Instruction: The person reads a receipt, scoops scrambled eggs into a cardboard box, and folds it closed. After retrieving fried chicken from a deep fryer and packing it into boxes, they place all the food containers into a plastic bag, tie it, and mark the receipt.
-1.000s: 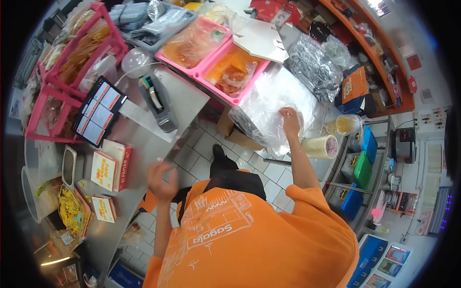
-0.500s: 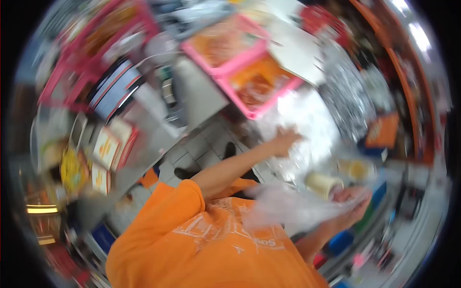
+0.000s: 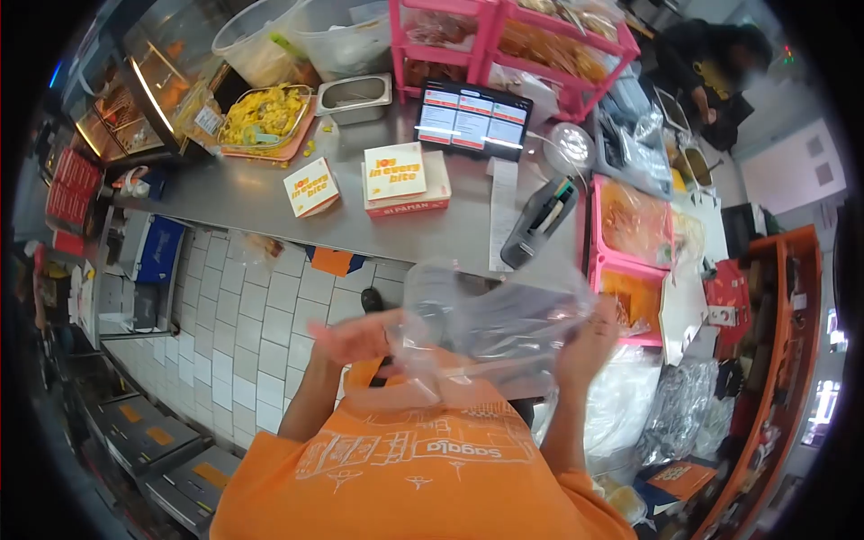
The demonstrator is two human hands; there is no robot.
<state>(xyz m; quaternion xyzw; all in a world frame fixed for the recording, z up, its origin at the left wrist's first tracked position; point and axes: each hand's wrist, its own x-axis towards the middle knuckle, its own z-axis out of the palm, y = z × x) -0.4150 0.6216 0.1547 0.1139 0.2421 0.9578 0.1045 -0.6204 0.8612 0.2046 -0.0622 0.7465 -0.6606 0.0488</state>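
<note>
A clear plastic bag (image 3: 504, 328) is stretched between my two hands in front of the orange shirt, blurred by motion. My right hand (image 3: 589, 337) grips its right side, fingers wrapped around the plastic. At the bag's left edge is my left hand (image 3: 360, 337), its fingers spread and partly behind the plastic. Beyond the bag, on the steel counter (image 3: 360, 202), stand two stacked boxes (image 3: 405, 180) and one smaller box (image 3: 311, 187). A printed receipt (image 3: 502, 216) and a grey holder with pens (image 3: 540, 220) lie to their right.
A tablet (image 3: 472, 119), a tray of yellow food (image 3: 265, 117) and a steel container (image 3: 354, 97) sit along the counter's back. Pink baskets (image 3: 630, 225) stand at the right, with plastic bags (image 3: 621, 396) below. Another person (image 3: 711, 72) is at the back right.
The view has turned left toward the counter. The bag, earlier in my right hand alone at the right, is now between both hands. My left hand has left the pile of plastic bags.
</note>
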